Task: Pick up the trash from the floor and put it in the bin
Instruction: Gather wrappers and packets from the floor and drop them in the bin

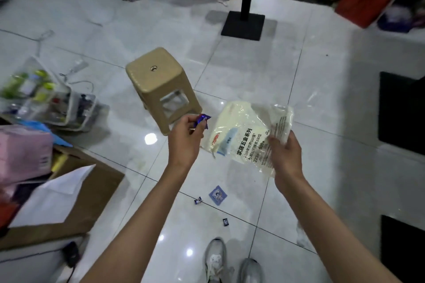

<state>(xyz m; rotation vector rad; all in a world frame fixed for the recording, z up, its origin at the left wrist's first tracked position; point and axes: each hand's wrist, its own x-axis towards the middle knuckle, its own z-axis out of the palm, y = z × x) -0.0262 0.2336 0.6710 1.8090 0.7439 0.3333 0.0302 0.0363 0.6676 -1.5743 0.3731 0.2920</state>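
Left hand [185, 138] pinches a purple wrapper [202, 120] at its fingertips — right hand [285, 154] grips a cream plastic bag [243, 135].

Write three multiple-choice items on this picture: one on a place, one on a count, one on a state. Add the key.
1. The tan plastic stool stands:
A. beyond the hands
B. behind the feet
C. on the cardboard

2. Small wrappers lying on the tiled floor near the grey shoes:
A. none
B. three
C. seven

3. The left hand:
A. hangs empty
B. pinches a purple candy wrapper
C. presses the floor

Key: A, it stands farther up the floor; B, three lie there; B, fingers pinch it, while the right hand holds the pale printed plastic bag.
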